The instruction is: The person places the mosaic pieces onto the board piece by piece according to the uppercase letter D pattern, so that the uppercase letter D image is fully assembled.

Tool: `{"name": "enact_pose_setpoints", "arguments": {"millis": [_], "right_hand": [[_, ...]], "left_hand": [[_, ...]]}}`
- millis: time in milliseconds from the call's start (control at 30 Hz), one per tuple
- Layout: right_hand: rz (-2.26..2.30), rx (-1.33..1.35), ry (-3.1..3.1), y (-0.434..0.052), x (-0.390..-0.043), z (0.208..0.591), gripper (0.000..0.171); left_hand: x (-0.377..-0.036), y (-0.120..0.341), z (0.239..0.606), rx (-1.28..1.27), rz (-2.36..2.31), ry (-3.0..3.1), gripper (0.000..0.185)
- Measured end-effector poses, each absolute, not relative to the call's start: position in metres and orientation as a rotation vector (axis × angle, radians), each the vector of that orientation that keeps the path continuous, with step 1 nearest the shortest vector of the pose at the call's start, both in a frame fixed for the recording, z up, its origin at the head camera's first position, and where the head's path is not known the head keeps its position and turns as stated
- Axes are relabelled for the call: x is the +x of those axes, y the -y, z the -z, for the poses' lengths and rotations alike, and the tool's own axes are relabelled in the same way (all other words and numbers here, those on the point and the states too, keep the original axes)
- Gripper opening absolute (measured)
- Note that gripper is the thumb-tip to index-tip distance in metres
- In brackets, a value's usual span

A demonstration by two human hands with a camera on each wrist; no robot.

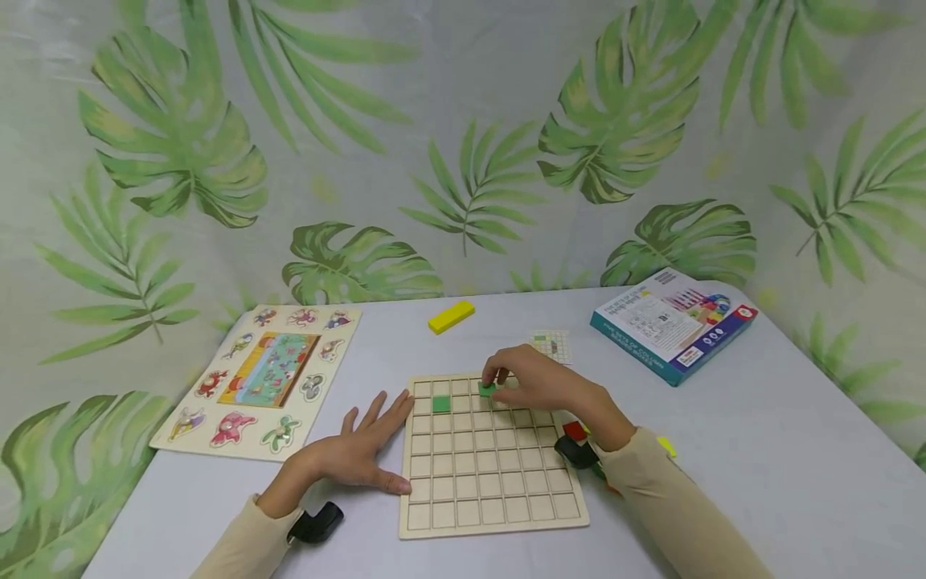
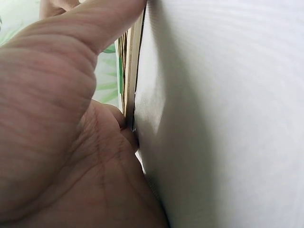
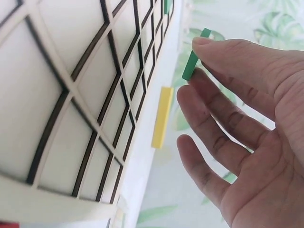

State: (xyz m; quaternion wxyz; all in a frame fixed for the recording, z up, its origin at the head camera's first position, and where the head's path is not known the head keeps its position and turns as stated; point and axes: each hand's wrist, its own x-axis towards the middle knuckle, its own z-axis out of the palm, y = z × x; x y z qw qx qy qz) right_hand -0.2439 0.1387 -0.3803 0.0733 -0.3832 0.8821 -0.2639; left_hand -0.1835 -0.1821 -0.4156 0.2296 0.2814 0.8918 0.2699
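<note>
A wooden grid board (image 1: 492, 511) lies on the white table, its square cells outlined in dark lines. Spread at the board's left edge is my left hand (image 1: 354, 456), thumb and fingers touching the rim. My right hand (image 1: 541, 376) pinches a green tile (image 3: 195, 58) between thumb and fingertips, near the top row of cells; in the right wrist view the tile is tilted and apart from the board. Another green tile (image 1: 441, 404) sits in a cell toward the upper left. The left wrist view shows mostly palm and the board's edge.
A yellow box (image 1: 452, 317), a small grid-patterned card (image 1: 551, 346) and a teal-edged box (image 1: 673, 326) lie behind the board. At left is a puzzle board with animal pictures (image 1: 282, 413). A red tile (image 1: 575, 431) and a yellow piece (image 1: 667, 446) show beside the right forearm.
</note>
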Motion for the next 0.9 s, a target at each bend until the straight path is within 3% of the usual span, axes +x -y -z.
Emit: {"name": "enact_pose_setpoints", "arguments": {"millis": [900], "right_hand": [[0.691,-1.134,-2.605,-0.095,-0.242,0.389,0.007]], "left_hand": [[-0.185,0.182,0.416,0.762,-0.714,-2.463,0.122]]}}
